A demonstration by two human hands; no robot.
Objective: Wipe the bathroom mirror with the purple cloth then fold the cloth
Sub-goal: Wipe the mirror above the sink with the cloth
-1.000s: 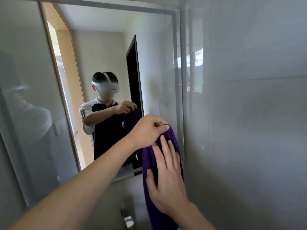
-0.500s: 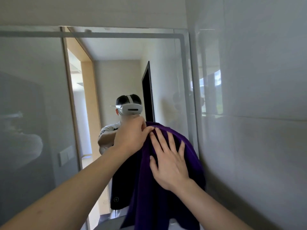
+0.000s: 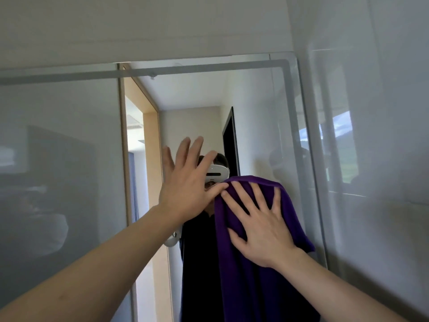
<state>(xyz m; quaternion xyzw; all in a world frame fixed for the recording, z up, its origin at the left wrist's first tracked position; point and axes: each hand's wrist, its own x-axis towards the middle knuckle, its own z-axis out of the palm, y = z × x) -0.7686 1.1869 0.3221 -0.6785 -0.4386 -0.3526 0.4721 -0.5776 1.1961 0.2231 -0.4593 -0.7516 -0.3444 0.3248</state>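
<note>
Since half a second ago, left hand (image 3: 185, 187) has let go of the cloth (image 3: 255, 263); its fingers now spread open at 10 o'clock, thumb touching the hem. Right hand (image 3: 262, 228) presses the cloth flat against the mirror (image 3: 255, 126), fingers splayed, gripping nothing.

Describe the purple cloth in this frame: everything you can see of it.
The purple cloth is deep violet, soft-looking fabric with a matte surface. It hangs against the mirror near its right edge, draping down past the bottom of the frame in loose vertical folds. The right hand presses flat on its upper part, fingers spread. The left hand is open, its thumb touching the cloth's top left corner.
</note>
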